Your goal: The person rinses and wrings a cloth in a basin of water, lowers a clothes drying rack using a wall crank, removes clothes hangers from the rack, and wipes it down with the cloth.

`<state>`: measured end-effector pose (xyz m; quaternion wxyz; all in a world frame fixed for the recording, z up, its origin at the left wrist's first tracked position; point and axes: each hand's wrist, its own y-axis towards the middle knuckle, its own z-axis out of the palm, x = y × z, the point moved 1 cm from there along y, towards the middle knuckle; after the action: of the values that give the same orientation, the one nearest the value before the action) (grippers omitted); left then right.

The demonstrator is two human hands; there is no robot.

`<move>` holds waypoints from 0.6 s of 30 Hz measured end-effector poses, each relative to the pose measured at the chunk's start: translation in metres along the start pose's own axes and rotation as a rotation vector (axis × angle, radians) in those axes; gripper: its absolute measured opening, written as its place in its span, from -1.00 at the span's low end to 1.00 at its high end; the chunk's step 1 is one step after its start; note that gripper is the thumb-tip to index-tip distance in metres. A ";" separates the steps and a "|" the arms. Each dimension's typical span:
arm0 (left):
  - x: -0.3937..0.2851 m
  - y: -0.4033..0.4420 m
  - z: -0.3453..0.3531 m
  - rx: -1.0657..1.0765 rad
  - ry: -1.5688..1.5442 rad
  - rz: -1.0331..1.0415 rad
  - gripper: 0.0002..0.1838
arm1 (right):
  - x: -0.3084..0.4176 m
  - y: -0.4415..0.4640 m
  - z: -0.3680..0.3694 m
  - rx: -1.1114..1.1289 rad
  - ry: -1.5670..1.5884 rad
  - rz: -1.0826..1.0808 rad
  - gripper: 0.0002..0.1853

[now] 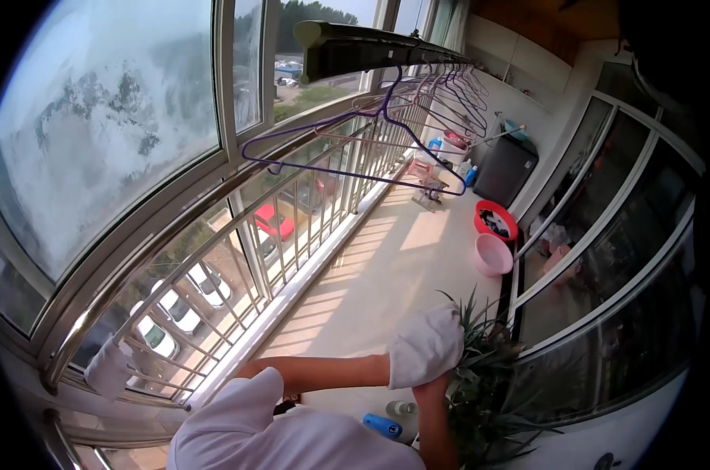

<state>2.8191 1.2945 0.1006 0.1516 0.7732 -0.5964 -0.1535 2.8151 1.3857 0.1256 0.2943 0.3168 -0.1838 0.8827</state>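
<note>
Sunlit floor [378,251]; white cloth [426,345] over hidden left hand, against right hand [432,388]

I note: purple clothes hanger [385,110] under overhead rail [351,61]; pink basin [493,255] just beside red basin [511,226]; dark washing machine [506,170] beyond.

left hand out of sight under cloth [427,348]

Worn on the head, the camera looks forward and down along the floor [371,270], cloth [427,347] near, pink basin [493,255] farther.
</note>
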 end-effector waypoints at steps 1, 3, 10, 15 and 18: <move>0.021 0.001 -0.015 0.023 -0.150 0.068 -0.54 | -0.011 0.012 0.015 -0.018 -0.018 -0.066 -0.43; 0.070 -0.004 -0.047 0.086 -0.447 0.204 -0.53 | -0.021 0.031 0.042 -0.037 -0.122 -0.135 -0.50; 0.203 -0.058 -0.156 0.491 -0.410 0.290 -0.53 | 0.011 0.050 0.098 -0.175 -0.046 -0.363 -0.59; 0.260 -0.061 -0.276 -0.172 -0.780 0.280 -0.78 | 0.062 0.025 0.159 -0.182 -0.191 -0.835 -0.50; 0.276 -0.054 -0.314 -0.363 -0.945 0.271 -0.71 | 0.072 0.025 0.189 -0.019 -0.282 -0.911 -0.49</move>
<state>3.0643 1.0561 0.3472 0.0161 0.4968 -0.6583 -0.5654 2.8387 1.2990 0.3084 0.6265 0.4793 -0.0724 0.6103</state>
